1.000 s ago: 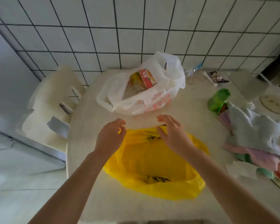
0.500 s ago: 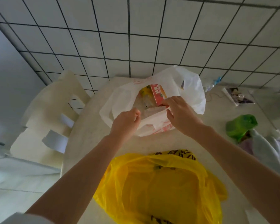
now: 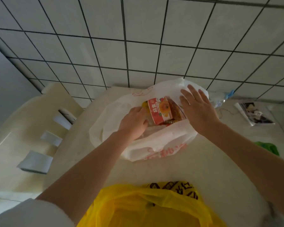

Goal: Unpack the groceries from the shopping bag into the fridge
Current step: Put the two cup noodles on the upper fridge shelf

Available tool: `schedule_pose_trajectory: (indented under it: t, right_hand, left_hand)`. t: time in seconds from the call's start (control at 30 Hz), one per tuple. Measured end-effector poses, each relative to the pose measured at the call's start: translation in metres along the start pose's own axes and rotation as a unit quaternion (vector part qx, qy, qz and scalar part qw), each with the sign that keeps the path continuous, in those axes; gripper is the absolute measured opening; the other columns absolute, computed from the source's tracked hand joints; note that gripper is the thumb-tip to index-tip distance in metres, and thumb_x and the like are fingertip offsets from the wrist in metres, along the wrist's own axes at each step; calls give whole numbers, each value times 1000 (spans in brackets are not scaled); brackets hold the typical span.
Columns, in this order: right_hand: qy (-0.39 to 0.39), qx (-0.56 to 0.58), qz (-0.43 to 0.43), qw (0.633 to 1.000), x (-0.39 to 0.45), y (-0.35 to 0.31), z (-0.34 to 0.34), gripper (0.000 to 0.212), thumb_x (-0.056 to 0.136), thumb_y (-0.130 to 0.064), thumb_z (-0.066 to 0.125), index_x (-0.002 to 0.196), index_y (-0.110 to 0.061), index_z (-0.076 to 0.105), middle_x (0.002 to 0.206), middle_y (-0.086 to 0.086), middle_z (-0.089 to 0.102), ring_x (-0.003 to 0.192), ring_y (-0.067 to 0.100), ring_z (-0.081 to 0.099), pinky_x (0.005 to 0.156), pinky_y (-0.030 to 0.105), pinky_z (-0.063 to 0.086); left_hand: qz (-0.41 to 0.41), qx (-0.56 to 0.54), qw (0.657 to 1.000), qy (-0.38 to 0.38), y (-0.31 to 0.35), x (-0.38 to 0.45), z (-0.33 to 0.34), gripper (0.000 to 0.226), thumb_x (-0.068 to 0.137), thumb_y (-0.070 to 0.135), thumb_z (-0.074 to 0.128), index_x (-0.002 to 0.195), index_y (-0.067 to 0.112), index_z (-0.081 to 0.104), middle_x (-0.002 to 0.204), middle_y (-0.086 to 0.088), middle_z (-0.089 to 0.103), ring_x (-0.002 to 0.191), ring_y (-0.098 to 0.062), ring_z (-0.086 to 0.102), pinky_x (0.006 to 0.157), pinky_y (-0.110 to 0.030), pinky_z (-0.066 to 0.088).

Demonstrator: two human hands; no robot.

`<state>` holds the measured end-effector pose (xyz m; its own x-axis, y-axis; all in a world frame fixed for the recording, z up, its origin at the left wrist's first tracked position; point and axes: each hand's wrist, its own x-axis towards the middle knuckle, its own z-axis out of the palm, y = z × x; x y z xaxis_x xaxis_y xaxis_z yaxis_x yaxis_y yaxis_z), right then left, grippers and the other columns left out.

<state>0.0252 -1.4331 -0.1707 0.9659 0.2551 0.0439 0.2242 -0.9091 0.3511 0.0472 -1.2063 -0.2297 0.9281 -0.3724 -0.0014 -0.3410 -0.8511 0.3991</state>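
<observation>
A pale tiled wall (image 3: 138, 46) with dark grout is seen at twelve o'clock — a cream table (image 3: 179, 169) below, and what may be a chair (image 3: 31, 128) at nine o'clock.

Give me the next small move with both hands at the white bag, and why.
Probably close the left hand round the red-labelled package and lift it out. That hand is already inside the white bag beside the package, while the right hand lies flat, pressing the bag's far side open.

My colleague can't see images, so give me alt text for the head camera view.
Left hand reaches into an open white shopping bag on a table, beside a red-labelled package; right hand holds its far side back.
</observation>
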Motion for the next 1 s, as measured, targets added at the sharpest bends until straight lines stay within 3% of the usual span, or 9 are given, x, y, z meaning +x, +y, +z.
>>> schedule_pose_trajectory:
  t: [0.1,0.2,0.33,0.43,0.53,0.7,0.83,0.93,1.0]
  right_hand:
    - [-17,68,28,997,8,17,1,73,78,-2,70,143,-10,36,158,11,14,146,33,8,111,49,29]
    - [-48,92,40,994,18,30,4,80,79,-7,71,146,-20,28,159,4,-1,146,31,6,99,47,44]
    - [-45,96,50,993,28,47,15,59,85,-18,66,138,-21,41,156,4,12,140,27,20,94,45,48]
    - [-24,162,83,983,31,57,29,41,97,-30,42,137,-20,43,154,3,23,136,28,32,97,48,44]
    - [-59,258,106,959,29,68,51,49,99,-38,27,142,-17,37,152,6,30,130,33,42,102,50,41]
    - [2,338,121,933,22,84,70,38,101,-10,37,138,-10,43,136,17,47,115,35,54,95,39,45]
    - [43,355,82,930,6,89,79,59,93,7,47,143,-22,35,130,18,46,107,31,51,85,42,50]
    - [66,297,47,952,-9,90,104,65,75,21,61,133,-5,47,120,20,52,96,34,59,73,43,59]
    - [35,288,61,955,-17,89,123,74,70,23,62,136,-5,42,123,18,53,96,34,61,75,44,58]
  left_hand:
    - [-4,39,999,-17,1,26,-4,50,96,23,51,144,16,38,149,-3,41,140,-22,33,107,-38,37]
    - [-13,99,993,-67,-5,49,-4,60,97,26,53,151,20,25,158,-2,24,147,-21,19,112,-44,31]
    - [-25,100,987,-125,-14,75,0,71,95,32,55,153,26,13,161,3,11,146,-23,22,114,-48,31]
    - [-20,53,988,-141,-17,90,4,65,98,25,50,154,23,16,161,1,14,144,-24,26,116,-41,27]
    - [0,10,990,-137,-15,98,7,53,102,28,44,151,28,24,156,1,30,135,-21,41,111,-35,34]
    - [35,52,988,-144,-8,105,10,69,98,30,52,153,32,11,160,3,19,142,-23,29,115,-42,30]
    - [76,81,982,-152,-1,105,12,74,97,26,52,152,38,4,161,3,13,147,-24,18,115,-47,28]
    - [117,118,976,-140,1,101,11,77,95,29,54,151,40,3,161,0,12,145,-29,19,113,-48,30]
    - [147,141,970,-131,1,99,13,77,94,31,55,152,40,4,161,-2,13,144,-32,21,112,-49,31]
